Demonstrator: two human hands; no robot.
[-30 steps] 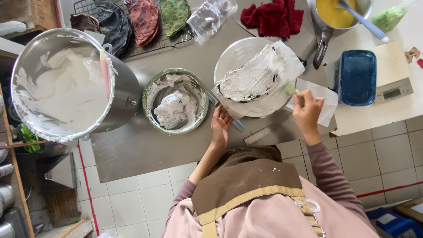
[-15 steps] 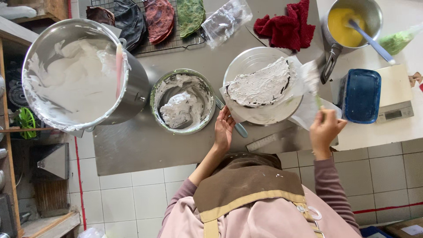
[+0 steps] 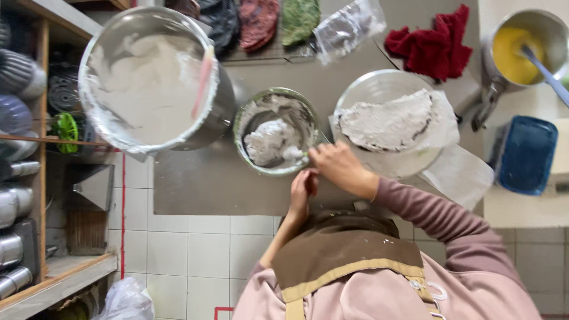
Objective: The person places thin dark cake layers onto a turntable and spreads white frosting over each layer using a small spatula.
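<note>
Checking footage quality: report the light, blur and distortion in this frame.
Head view: even, soft light with faint shadows; mild glare on the large steel pot wall; right hand slightly motion-blurred at the small bowl; shelf edges bow from wide-angle distortion.

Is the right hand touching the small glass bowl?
Touching: the head view shows the right hand resting its fingers on the small glass bowl's near rim.

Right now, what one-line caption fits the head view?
Both hands, right and left, meet at the rim of a small glass bowl of whitish batter on a grey worktop.
</note>
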